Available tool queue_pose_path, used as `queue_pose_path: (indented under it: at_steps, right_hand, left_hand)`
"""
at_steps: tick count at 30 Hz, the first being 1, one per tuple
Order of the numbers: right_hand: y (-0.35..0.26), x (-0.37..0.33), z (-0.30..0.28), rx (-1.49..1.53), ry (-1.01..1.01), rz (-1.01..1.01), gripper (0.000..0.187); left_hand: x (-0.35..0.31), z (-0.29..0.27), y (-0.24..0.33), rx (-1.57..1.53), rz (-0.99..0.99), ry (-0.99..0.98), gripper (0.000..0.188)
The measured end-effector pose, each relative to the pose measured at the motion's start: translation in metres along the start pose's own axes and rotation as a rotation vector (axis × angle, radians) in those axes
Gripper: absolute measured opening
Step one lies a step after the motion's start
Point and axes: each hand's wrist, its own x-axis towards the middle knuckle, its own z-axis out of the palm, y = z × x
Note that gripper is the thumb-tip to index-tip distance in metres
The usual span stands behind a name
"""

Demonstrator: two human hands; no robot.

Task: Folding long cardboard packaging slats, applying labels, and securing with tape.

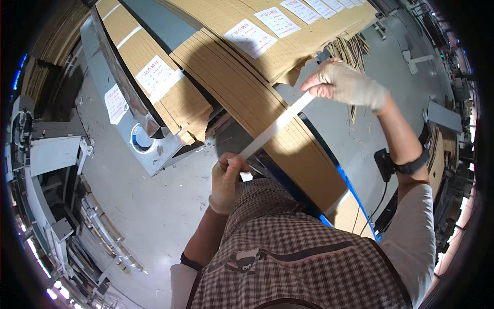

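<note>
- Left hand (226,181) is gripping the lower end of a white strap (275,126) mid-frame.
- Gloved right hand (346,82) is pinching its upper end, upper right.
- Strap's stretching taut over stacked cardboard sheets (247,87).

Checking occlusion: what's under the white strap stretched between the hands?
Under the white strap lies the edge of a flattened cardboard stack. The left hand and right hand cover its ends; below the stack is hidden.
</note>
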Motion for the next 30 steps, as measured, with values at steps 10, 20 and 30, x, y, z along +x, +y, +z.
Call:
queue_pose_path:
  at_steps: [10,20,30]
  right_hand:
    - [0.036,0.038,0.124,0.556,0.42,0.131,0.025]
    - [-0.05,0.031,0.134,-0.085,0.529,0.026,0.037]
    - [-0.052,0.004,0.019,-0.082,-0.002,0.083,0.031]
  left_hand:
    - [0.115,-0.022,-0.098,-0.031,-0.014,-0.434,0.1]
    - [0.043,-0.014,0.034,0.327,-0.092,-0.227,0.038]
    - [0.094,0.082,0.007,1.194,0.877,0.073,0.057]
